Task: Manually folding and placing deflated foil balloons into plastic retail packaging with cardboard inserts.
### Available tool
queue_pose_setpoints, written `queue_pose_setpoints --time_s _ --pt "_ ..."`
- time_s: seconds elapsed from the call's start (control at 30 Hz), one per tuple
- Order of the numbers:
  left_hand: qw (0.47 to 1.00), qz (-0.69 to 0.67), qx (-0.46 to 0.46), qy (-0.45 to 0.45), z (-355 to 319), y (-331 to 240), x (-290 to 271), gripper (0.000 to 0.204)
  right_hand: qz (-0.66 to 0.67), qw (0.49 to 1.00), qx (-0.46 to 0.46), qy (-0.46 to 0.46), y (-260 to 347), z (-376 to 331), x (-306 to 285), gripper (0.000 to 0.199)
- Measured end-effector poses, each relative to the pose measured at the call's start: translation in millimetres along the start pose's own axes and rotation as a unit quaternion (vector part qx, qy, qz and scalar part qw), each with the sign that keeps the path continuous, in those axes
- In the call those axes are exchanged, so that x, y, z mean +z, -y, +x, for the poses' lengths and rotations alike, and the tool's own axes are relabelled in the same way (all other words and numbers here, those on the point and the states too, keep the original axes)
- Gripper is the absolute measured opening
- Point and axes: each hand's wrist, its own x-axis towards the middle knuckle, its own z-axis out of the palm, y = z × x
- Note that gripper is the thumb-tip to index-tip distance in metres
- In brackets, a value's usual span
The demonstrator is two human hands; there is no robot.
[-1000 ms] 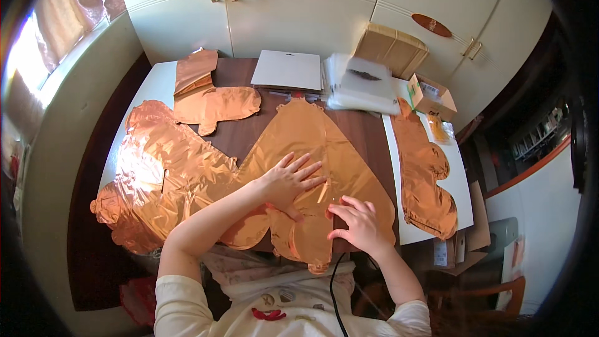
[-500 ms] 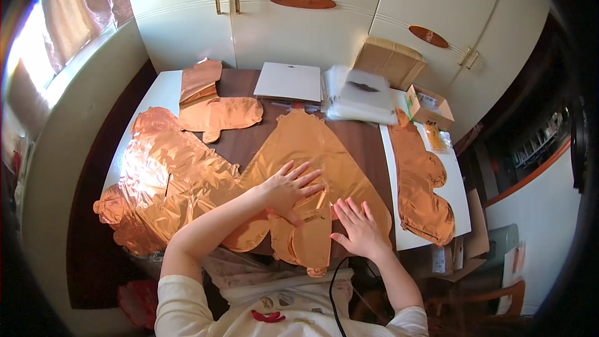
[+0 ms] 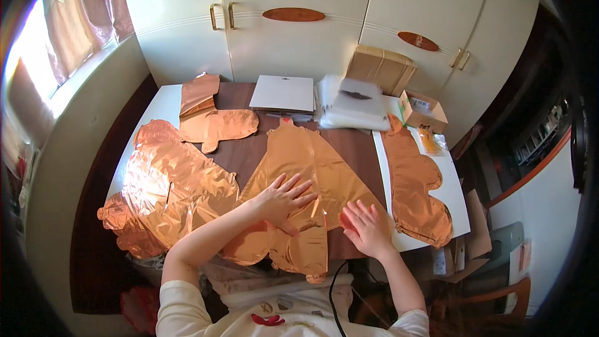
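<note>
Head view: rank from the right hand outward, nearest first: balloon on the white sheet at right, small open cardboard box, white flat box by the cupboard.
From the right hand:
1. Copper foil balloon on the white sheet, just to its right.
2. Small open cardboard box, far right, at the back.
3. White flat box, back centre, by the cupboard doors.

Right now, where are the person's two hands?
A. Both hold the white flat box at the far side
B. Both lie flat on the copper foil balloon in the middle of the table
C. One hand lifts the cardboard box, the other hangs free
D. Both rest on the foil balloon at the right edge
B: the left hand and the right hand lie open, palms down, on the middle foil balloon, holding nothing.
</note>
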Motion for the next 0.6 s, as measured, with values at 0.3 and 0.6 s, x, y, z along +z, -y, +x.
queue_pose_setpoints --time_s 0.3,0.6 --pt "1.0 -0.002 0.002 -0.006 3 -1 -1 0.111 -0.096 0.965 0.21 -0.124 -41 -8 -9 0.062" --pt "1.0 0.006 0.002 -0.008 8 -5 1 0.109 0.045 0.954 0.295 0.005 -50 13 -30 0.044"
